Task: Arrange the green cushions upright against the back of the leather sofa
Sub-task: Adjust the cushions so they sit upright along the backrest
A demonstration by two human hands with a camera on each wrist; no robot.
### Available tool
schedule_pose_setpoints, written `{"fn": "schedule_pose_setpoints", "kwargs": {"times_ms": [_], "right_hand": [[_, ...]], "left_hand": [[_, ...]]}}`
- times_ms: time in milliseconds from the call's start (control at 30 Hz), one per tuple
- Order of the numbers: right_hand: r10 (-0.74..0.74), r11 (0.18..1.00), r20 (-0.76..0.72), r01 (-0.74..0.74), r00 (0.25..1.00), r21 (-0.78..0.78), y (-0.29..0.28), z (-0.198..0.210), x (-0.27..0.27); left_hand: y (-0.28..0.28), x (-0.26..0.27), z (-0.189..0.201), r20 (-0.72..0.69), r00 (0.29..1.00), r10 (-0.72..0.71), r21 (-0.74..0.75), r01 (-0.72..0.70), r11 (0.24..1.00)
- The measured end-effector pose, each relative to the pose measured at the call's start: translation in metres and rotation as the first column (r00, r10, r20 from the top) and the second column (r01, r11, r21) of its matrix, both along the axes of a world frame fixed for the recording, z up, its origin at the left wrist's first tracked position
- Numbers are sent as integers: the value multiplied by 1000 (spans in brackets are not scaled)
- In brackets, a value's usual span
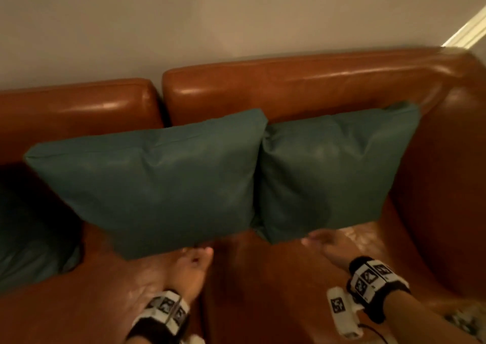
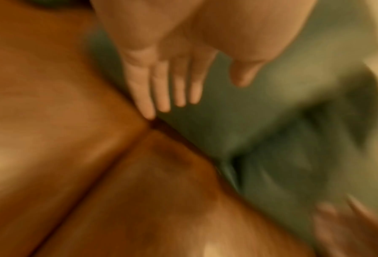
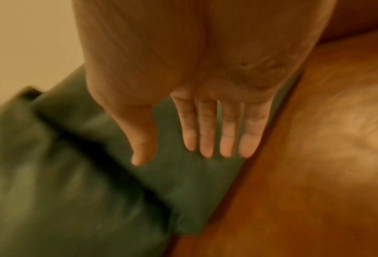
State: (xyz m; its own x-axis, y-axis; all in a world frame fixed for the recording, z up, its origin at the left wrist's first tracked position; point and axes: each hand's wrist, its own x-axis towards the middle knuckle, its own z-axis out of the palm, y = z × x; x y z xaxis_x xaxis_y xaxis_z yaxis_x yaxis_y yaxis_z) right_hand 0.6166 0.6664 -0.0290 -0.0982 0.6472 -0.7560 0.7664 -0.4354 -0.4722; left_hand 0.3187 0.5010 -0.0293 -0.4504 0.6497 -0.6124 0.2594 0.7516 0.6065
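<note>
Two green cushions [image 1: 157, 186] [image 1: 334, 170] are shown leaned side by side, touching, against the sofa [image 1: 289, 88] back. The left hand [image 1: 190, 267] and right hand [image 1: 331, 249] are held below them with fingers [image 2: 161, 90] [image 3: 207, 132] extended, nothing being grasped.

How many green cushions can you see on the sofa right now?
3. Two stand side by side against the sofa back: left cushion, right cushion. A third cushion lies at the left edge, partly cut off.
</note>
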Motion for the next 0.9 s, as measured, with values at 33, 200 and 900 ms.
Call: {"fn": "schedule_pose_setpoints", "kwargs": {"times_ms": [33,200,900], "right_hand": [[11,1000,80,-11,997,4,12,-2,29],[-171,978,163,147,972,145,102,8,135],[-226,918,-589,371,776,137,273,-12,255]], "left_hand": [[16,25,0,47,987,-156,-34,158,987],[118,110,-11,371,921,116,72,-153,986],[286,246,-34,662,704,257,284,-553,783]]}}
